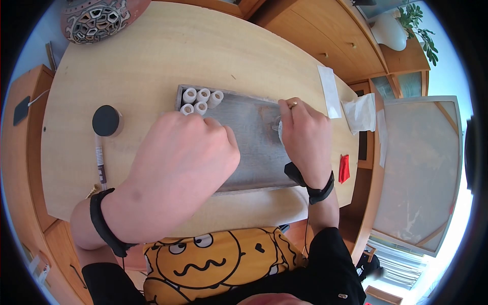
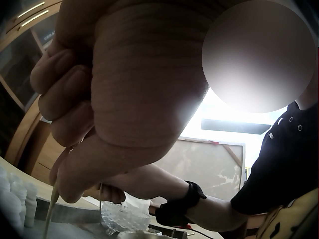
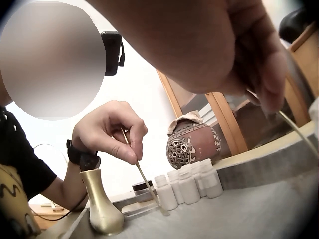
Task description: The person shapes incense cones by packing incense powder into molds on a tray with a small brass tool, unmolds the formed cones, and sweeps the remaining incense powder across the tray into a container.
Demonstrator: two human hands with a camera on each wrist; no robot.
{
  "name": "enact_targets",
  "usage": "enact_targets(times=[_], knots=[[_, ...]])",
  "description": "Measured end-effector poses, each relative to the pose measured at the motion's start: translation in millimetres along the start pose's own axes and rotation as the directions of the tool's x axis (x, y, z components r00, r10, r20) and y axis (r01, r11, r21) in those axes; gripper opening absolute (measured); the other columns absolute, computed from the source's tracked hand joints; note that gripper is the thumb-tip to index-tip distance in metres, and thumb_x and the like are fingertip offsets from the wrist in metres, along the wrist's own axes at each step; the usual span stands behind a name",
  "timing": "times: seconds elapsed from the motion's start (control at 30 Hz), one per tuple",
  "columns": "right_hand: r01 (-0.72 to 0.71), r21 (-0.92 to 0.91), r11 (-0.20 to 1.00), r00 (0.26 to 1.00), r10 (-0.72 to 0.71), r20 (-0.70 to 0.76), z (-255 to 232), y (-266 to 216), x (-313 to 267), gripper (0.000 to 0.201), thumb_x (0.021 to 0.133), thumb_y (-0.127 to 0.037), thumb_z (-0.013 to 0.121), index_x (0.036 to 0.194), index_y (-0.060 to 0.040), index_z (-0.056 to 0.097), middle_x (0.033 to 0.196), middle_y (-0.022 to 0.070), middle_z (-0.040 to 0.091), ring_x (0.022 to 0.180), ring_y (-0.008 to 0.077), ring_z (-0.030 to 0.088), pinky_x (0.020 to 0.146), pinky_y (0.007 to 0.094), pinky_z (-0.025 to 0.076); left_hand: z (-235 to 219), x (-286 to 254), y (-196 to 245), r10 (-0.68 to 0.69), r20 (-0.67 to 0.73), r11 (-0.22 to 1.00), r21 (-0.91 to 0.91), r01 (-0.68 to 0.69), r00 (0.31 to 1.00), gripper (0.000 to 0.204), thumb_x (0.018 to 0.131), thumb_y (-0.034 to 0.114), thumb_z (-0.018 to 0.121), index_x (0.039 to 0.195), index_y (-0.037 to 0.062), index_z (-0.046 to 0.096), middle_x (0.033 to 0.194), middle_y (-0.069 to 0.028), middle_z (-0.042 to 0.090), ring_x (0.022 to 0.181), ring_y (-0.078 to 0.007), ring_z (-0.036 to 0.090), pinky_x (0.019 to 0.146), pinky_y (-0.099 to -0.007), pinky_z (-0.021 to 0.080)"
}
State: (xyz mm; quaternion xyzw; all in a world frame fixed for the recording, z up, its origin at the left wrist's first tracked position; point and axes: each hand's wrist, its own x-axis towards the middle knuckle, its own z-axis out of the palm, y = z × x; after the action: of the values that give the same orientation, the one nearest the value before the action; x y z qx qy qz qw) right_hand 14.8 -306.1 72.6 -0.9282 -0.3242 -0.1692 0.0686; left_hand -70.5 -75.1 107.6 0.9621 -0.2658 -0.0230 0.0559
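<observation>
My left hand [image 1: 185, 147] is over the left part of a grey tray [image 1: 254, 162]. It pinches a thin brass-coloured stick with a flattened tip [image 3: 144, 174], which slants down close to the tray's floor. Over the tray's right end, my right hand [image 1: 307, 129] pinches a thin gold rod [image 3: 298, 130]; its lower end is out of the right wrist view. A clear, faceted glass dish [image 2: 124, 219] sits beneath the right hand. Several small white bottles [image 1: 203, 95] cluster in the tray's far left corner. Inside the tray stands a brass vase [image 3: 103, 209], hidden from the head view.
Left of the tray are a dark-lidded jar [image 1: 105, 121] and a marker-like tube [image 1: 100, 165]. A patterned clay pot [image 1: 96, 23] stands at the far left. To the right lie a white paper strip [image 1: 330, 91], a white bag [image 1: 360, 113] and a red packet [image 1: 344, 169].
</observation>
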Motion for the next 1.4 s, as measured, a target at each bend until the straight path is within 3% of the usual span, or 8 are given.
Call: enact_targets(times=[0.17,0.37,0.67,0.83,0.93,1.4], knots=[[0.025,-0.044,0.999,0.999,-0.024,0.021,6.9,-13.3,-4.7,0.020,0.093,-0.010,0.065,0.078,-0.0014,0.056,0.065,0.0113,0.058,0.049,0.0297,0.059,0.046,0.0364,0.048,-0.3,0.0,0.3,-0.002,0.004,1.000,0.001,0.002,1.000,0.016,0.062,0.006,0.068,0.076,0.0026,0.059,0.071,-0.0084,0.061,0.071,-0.0241,0.067,0.062,-0.0359,0.053],[0.034,0.067,0.997,0.999,-0.032,-0.021,3.1,-17.5,-6.6,0.022,0.092,-0.011,0.067,0.077,-0.0018,0.055,0.064,0.0111,0.057,0.049,0.0285,0.059,0.046,0.0358,0.048,0.9,0.3,1.2,-0.007,-0.020,1.000,0.008,0.007,1.000,0.017,0.062,0.006,0.069,0.076,0.0027,0.059,0.070,-0.0082,0.061,0.071,-0.0239,0.067,0.061,-0.0356,0.053],[0.051,-0.021,0.998,0.999,-0.052,-0.016,8.1,-18.6,-14.5,0.020,0.092,-0.010,0.067,0.077,-0.0030,0.056,0.063,0.0098,0.058,0.049,0.0285,0.059,0.047,0.0365,0.048,2.4,-0.7,0.9,0.000,-0.053,1.000,0.006,0.000,0.999,0.017,0.062,0.006,0.069,0.074,0.0032,0.057,0.070,-0.0081,0.060,0.071,-0.0239,0.066,0.060,-0.0357,0.053],[0.008,0.085,0.996,0.999,-0.005,-0.036,0.0,-20.2,-14.2,0.019,0.092,-0.009,0.066,0.078,-0.0029,0.055,0.066,0.0105,0.058,0.052,0.0281,0.060,0.047,0.0370,0.048,1.6,-0.2,1.5,-0.001,-0.042,1.000,0.006,0.001,0.999,0.018,0.062,0.005,0.069,0.075,0.0032,0.057,0.070,-0.0083,0.060,0.071,-0.0239,0.066,0.060,-0.0360,0.053],[-0.006,0.003,1.000,1.000,0.006,-0.011,-2.4,-7.9,-11.7,0.018,0.091,-0.008,0.068,0.079,-0.0026,0.056,0.066,0.0103,0.058,0.052,0.0284,0.060,0.048,0.0367,0.049,2.5,-0.8,1.7,-0.001,-0.055,1.000,0.004,0.001,0.998,0.018,0.062,0.006,0.069,0.075,0.0033,0.057,0.070,-0.0083,0.060,0.070,-0.0240,0.066,0.060,-0.0361,0.053],[0.052,0.023,0.998,0.998,-0.052,-0.018,2.8,-13.7,-12.0,0.012,0.089,-0.005,0.067,0.081,-0.0022,0.059,0.066,0.0091,0.057,0.055,0.0278,0.061,0.050,0.0356,0.050,2.2,-0.7,1.9,-0.002,-0.023,1.000,0.022,0.002,1.000,0.017,0.062,0.005,0.068,0.075,0.0032,0.057,0.070,-0.0083,0.060,0.070,-0.0240,0.066,0.060,-0.0361,0.053]])
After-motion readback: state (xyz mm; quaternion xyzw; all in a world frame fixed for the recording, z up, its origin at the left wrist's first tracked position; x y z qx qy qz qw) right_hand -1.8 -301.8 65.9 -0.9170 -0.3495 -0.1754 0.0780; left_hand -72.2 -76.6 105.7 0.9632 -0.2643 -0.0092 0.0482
